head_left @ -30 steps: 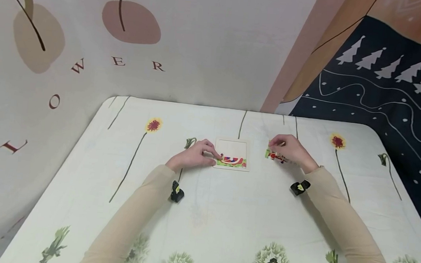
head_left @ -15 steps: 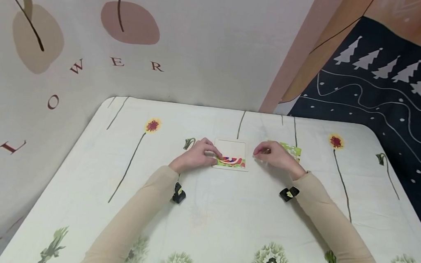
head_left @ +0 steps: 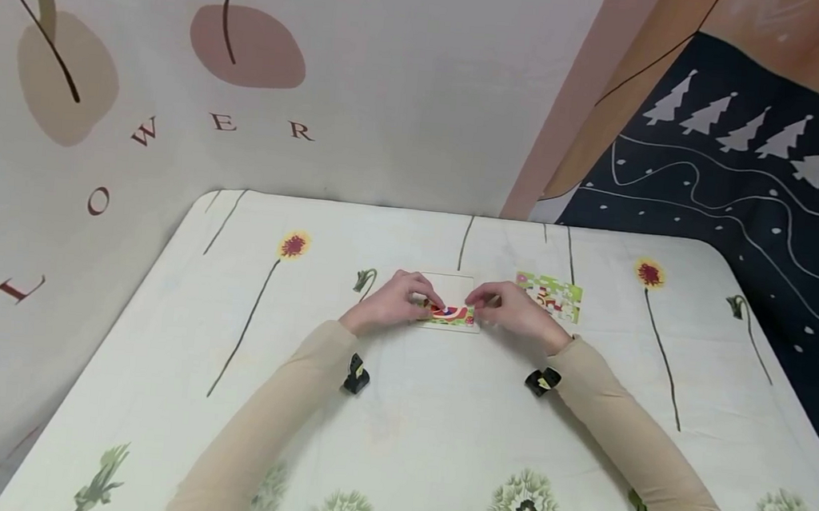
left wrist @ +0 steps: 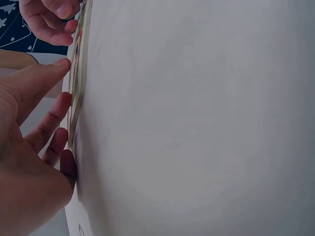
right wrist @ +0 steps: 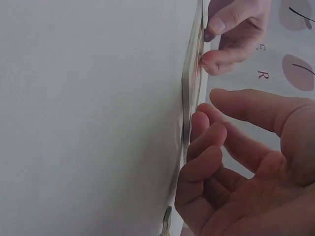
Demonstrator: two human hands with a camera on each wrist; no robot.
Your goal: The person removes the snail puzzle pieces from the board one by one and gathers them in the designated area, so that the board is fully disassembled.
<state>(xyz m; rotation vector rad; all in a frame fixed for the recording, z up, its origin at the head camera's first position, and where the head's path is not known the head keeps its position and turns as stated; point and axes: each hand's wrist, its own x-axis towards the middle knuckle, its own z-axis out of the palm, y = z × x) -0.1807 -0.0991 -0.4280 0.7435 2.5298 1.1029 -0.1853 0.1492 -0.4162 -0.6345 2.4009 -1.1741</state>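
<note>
A thin white puzzle tray point(head_left: 449, 285) lies on the cloth in the head view, its lower strip filled with joined jigsaw pieces point(head_left: 458, 317) in red, blue and green. My left hand point(head_left: 393, 298) reaches in from the left, its fingertips resting on the pieces and the tray's left side. My right hand point(head_left: 517, 310) is at the tray's right edge, fingertips over its border. In the right wrist view the thumb stands apart from the bent fingers point(right wrist: 205, 142), with no piece between them. Seen edge-on, the tray point(left wrist: 81, 91) is low and flat.
Right of the tray lies a block of green, white and red jigsaw pieces point(head_left: 556, 293), partly behind the right hand. A white flowered cloth point(head_left: 411, 416) covers the table. Patterned hangings point(head_left: 406, 111) stand behind its far edge.
My right hand has left the pieces on the right and come left to the tray, uncovering them. My left hand has shifted slightly right over the tray.
</note>
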